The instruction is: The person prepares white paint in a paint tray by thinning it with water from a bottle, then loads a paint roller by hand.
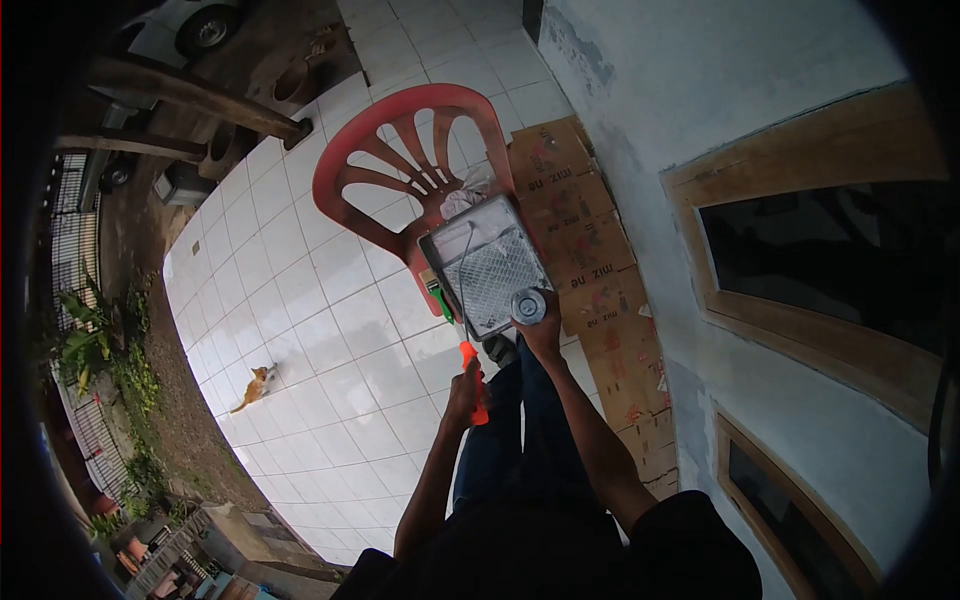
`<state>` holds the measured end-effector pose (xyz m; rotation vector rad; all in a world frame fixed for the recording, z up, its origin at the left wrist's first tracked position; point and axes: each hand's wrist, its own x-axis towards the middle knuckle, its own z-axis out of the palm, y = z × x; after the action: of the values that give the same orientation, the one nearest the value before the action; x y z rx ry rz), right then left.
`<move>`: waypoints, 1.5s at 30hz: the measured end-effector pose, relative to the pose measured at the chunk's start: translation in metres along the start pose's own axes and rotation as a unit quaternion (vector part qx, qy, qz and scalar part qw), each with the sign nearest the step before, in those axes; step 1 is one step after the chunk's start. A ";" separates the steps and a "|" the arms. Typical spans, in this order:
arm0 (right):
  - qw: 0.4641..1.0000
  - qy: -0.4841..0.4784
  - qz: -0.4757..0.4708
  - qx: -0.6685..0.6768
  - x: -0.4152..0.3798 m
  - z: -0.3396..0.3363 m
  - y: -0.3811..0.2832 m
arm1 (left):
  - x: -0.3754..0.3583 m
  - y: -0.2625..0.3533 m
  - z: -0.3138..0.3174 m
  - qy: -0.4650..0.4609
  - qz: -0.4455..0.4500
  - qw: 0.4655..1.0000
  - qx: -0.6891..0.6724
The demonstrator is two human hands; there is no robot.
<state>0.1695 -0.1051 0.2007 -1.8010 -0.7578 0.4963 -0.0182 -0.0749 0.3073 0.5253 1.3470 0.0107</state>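
My left hand (465, 392) is closed around the orange handle of a paint roller (469, 355). Its thin metal rod runs up over a paint tray (512, 258) with a ribbed, paint-smeared floor. The roller's far end lies in the pale upper part of the tray. In my right hand (544, 330) is a small round can (527, 306), its grey top facing me, over the tray's lower right corner. A paintbrush (438, 293) with a green handle lies along the tray's left edge. The tray rests on the seat of a red plastic chair (415, 235).
Flattened cardboard (590, 260) covers the floor along the pale wall (640, 90) at right, which has wood-framed windows (800, 210). An orange-and-white cat (257, 386) is on the white tiles (330, 330) at left. A crumpled cloth (462, 202) sits behind the tray.
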 end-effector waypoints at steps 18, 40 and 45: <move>0.999 0.005 0.033 0.039 0.006 -0.001 0.012 | 0.005 0.034 0.044 0.026 -0.018 0.999 0.037; 0.995 0.054 0.078 -0.027 -0.017 -0.001 0.021 | -0.007 0.041 0.079 -0.041 -0.072 0.997 0.011; 0.995 0.047 0.081 -0.036 -0.016 -0.011 0.020 | -0.017 0.029 0.076 -0.015 -0.090 0.996 0.000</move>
<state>0.1705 -0.1289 0.1854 -1.9493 -0.5742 0.4905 0.0565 -0.0815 0.3429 0.4015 1.3609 -0.1449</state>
